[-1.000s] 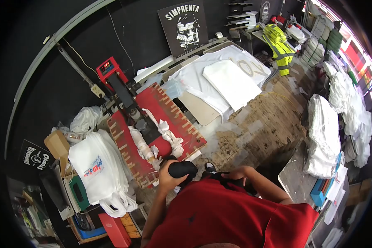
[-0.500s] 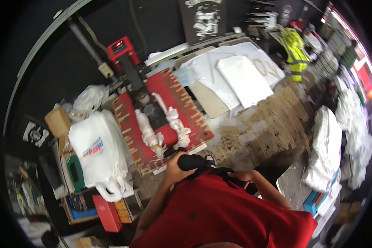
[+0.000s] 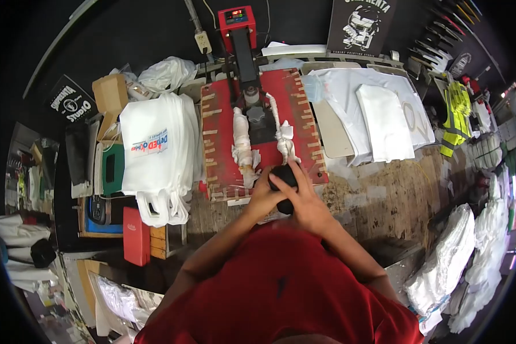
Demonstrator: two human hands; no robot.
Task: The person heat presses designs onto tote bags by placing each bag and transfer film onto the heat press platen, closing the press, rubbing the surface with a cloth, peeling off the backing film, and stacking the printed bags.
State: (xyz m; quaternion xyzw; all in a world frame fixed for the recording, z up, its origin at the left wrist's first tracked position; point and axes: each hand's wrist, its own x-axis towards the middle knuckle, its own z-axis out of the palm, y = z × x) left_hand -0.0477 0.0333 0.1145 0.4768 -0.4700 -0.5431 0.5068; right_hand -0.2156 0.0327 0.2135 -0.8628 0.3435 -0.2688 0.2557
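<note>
My left hand (image 3: 264, 196) grips a black rounded object (image 3: 285, 179) from its left side, near the front edge of the red heat press (image 3: 218, 123). On the object's right side is my right hand (image 3: 308, 198), its fingers laid over and around it. Just beyond my hands, two handles wrapped in whitish cloth, the left handle (image 3: 242, 137) and the right handle (image 3: 284, 135), reach back along the press. The press's red control box (image 3: 237, 17) shows a lit display. What the black object is cannot be made out.
A stack of white printed bags (image 3: 155, 143) lies left of the press, with a red box (image 3: 136, 236) below it. White fabric (image 3: 384, 123) is spread on the right. Farther right are a yellow safety vest (image 3: 457, 114) and plastic-wrapped bundles (image 3: 444, 261).
The view has turned left, so the press sits nearer the middle. My right hand has come from my waist onto the black object, which my left hand still holds.
</note>
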